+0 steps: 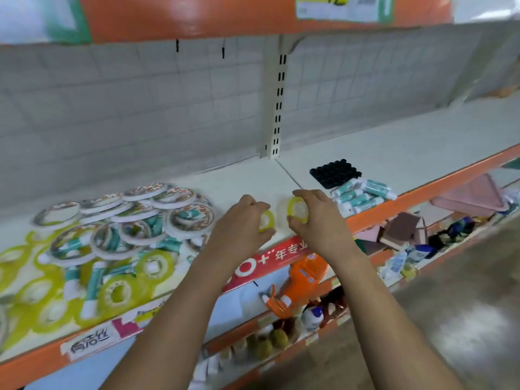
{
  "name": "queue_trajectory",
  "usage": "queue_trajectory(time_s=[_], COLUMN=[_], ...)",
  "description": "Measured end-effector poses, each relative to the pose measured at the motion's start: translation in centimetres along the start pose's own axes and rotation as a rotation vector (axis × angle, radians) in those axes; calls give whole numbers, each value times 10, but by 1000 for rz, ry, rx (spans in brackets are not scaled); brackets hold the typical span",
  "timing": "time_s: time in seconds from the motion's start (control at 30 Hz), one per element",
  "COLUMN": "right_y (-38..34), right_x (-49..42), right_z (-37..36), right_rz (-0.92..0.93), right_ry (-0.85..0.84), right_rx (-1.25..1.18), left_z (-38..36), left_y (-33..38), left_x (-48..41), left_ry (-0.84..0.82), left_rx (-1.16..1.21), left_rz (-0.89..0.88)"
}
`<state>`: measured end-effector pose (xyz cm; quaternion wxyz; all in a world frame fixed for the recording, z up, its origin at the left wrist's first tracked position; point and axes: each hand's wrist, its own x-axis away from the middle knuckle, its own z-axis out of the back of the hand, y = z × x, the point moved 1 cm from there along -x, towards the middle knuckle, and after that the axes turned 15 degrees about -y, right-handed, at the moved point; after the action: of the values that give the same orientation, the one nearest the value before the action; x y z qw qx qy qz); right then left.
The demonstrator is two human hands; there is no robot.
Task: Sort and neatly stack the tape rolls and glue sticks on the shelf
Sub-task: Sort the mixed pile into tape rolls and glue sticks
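My left hand [242, 220] grips a small yellow tape roll [267, 220] just above the white shelf [253, 178]. My right hand [315, 218] pinches a second yellow tape roll [297, 209], held on edge beside the first. A jumbled heap lies to the left: white-rimmed tape rolls [135, 215], yellow-green tape rolls [118, 294] and teal-and-white glue sticks [94, 285] mixed among them. To the right, several glue sticks [363, 194] lie side by side near the shelf's front edge.
A black studded block [334, 171] sits behind the glue sticks on the right. An upright slotted post [277, 108] divides the back wall. The orange shelf lip [422, 190] runs along the front. Lower shelves hold an orange tool [301, 282], sponges [402, 229] and bottles.
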<state>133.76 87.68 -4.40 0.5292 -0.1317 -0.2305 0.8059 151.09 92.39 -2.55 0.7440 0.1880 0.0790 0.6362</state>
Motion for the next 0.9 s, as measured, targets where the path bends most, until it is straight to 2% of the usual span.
queue_trajectory(time_s=[0.13, 0.3, 0.53, 0.7, 0.9], right_y=[24, 34, 18, -38, -117], right_x=[-19, -23, -27, -31, -32], right_z=[-1, -2, 9, 9, -23], right_rz=[-36, 9, 117, 268, 421], right_ry=[-116, -160, -91, -14, -38], right_rx=[21, -16, -32, -51, -100], left_z=[-16, -26, -16, 25, 62], left_y=[4, 2, 4, -17, -74], left_x=[-30, -48, -41, 3, 81], left_ry=[-72, -89, -74, 118, 360], left_rx=[-24, -29, -30, -116, -147], left_rz=[69, 112, 126, 155, 277])
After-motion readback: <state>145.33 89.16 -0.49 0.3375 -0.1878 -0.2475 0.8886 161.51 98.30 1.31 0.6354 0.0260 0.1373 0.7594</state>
